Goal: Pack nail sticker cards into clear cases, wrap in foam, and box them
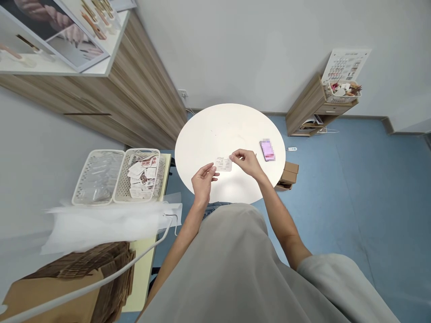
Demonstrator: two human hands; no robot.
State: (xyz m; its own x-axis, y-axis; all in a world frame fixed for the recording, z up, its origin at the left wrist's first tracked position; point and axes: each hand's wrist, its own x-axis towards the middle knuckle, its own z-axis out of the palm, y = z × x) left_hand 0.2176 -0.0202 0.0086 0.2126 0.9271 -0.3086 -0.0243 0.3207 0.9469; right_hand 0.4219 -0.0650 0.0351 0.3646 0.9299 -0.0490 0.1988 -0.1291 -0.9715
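Observation:
A small white card (223, 164) with printed lines of text is held up over the round white table (202, 130). My left hand (203, 180) pinches its left edge between thumb and fingers. At the card's upper right corner, my right hand (247, 162) closes thumb and forefinger on it. To the right of my right hand lies a phone (267, 150) with a lit, blurred pink-purple screen.
Left stand two white plastic baskets, one with clear bags (99, 177), one with printed cards (143, 175). Below them are a white wrap roll (111, 226) and brown cardboard (60, 296). A wooden cabinet (144, 80) rises behind. Cardboard boxes (288, 174) sit right of the table.

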